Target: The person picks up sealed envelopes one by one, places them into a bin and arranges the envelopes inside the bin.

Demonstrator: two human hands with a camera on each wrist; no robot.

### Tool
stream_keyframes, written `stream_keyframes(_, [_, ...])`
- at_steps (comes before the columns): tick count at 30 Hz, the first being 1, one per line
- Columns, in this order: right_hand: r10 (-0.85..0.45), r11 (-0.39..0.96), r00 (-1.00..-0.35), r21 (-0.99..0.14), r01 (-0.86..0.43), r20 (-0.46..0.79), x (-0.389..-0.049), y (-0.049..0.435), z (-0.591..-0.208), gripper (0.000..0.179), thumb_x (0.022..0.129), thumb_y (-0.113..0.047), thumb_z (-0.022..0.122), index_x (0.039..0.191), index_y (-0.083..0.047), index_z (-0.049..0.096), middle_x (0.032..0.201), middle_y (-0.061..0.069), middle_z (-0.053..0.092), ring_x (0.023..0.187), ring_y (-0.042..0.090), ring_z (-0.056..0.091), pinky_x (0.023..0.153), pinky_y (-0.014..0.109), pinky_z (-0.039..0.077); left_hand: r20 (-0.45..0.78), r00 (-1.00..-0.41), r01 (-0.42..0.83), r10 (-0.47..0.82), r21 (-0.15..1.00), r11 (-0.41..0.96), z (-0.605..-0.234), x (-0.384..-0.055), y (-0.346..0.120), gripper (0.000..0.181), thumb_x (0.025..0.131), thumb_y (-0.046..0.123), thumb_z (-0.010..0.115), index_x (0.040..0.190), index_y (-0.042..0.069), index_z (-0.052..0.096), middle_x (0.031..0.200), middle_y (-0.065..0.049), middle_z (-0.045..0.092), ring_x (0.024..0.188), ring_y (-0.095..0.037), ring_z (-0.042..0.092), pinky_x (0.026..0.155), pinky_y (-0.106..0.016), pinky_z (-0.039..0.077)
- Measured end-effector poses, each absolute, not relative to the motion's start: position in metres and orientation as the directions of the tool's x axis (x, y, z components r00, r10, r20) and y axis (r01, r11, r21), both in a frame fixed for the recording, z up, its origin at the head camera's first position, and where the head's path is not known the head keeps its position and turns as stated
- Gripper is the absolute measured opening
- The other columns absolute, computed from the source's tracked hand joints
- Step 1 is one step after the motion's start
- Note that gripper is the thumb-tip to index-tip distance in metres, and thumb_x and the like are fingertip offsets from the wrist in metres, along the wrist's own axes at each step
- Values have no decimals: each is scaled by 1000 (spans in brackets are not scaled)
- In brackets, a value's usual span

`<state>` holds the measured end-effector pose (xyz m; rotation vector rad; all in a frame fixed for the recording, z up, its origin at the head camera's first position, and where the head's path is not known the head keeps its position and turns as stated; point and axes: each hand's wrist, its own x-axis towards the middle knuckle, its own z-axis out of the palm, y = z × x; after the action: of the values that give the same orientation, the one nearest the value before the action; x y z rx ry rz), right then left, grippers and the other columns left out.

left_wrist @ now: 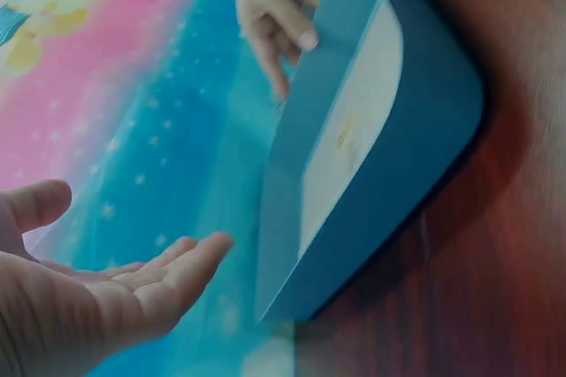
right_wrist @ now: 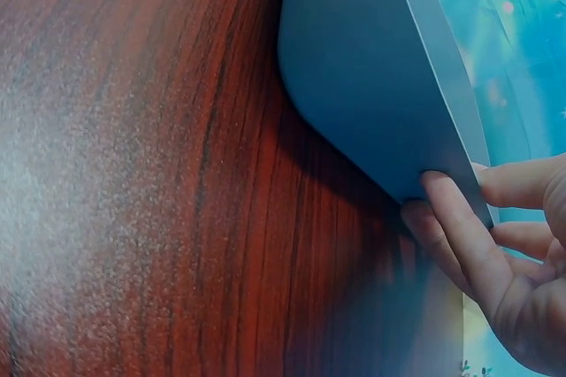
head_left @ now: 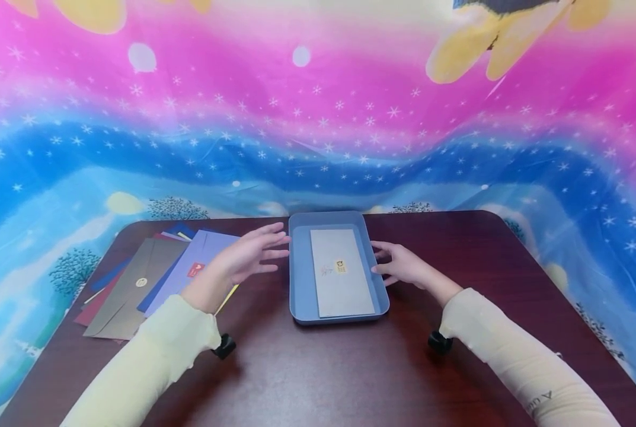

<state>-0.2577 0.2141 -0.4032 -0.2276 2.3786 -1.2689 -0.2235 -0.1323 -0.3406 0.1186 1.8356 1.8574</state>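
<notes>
A blue-grey rectangular tray [head_left: 299, 296] stands at the middle of the table with a pale grey envelope [head_left: 341, 290] lying in it; the envelope bears a small gold sticker. My right hand [head_left: 405, 267] pinches the tray's right wall, thumb over the rim and fingers against the outside, as the right wrist view shows. My left hand [head_left: 245, 255] hovers beside the tray's left wall, fingers spread and straight, holding nothing. In the left wrist view its palm [left_wrist: 106, 306] faces up, with a gap between the fingertips and the tray.
Left of the tray lies a fanned pile of envelopes: a lilac one [head_left: 181, 267] with a red sticker, a brown one [head_left: 131, 296] with a round seal, plus red and blue ones partly covered. A patterned cloth [head_left: 318, 118] hangs behind the dark wooden table [head_left: 318, 379].
</notes>
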Motion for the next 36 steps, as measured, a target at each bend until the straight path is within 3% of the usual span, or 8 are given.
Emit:
stream_keyframes(8, [-335, 574, -892, -817, 62, -304, -258, 213, -403, 71, 100, 0, 63, 161, 0, 26, 142, 34, 47, 108, 37, 68, 75, 42, 62, -257, -866, -209, 430, 965, 155, -337, -224, -181, 63, 111, 21, 41, 164, 3, 12, 162, -26, 29, 147, -42, 33, 118, -59, 23])
stream_keyframes(21, [-349, 581, -887, -813, 49, -302, -259, 213, -402, 72, 100, -1, 63, 161, 1, 24, 144, 35, 46, 109, 38, 68, 77, 43, 61, -228, -924, -110, 307, 927, 358, -337, -226, -254, 54, 111, 29, 45, 156, 2, 38, 148, -21, 53, 130, -29, 58, 113, -61, 33])
stream_keyframes(30, [-350, 592, -886, -805, 42, -304, -257, 208, -400, 71, 100, 0, 63, 161, 1, 25, 144, 34, 47, 107, 37, 69, 76, 43, 61, -269, -946, -125, 183, 819, 561, -340, -236, -277, 52, 110, 25, 46, 154, -1, 39, 146, -30, 50, 134, -45, 50, 111, -62, 35])
stream_keyframes(36, [-345, 596, -887, -802, 47, -308, -258, 207, -402, 72, 100, -1, 63, 161, 0, 25, 144, 34, 46, 106, 36, 69, 75, 42, 62, -292, -948, -127, 131, 719, 683, -356, -236, -291, 52, 108, 21, 51, 151, -7, 42, 146, -35, 46, 129, -50, 51, 103, -61, 44])
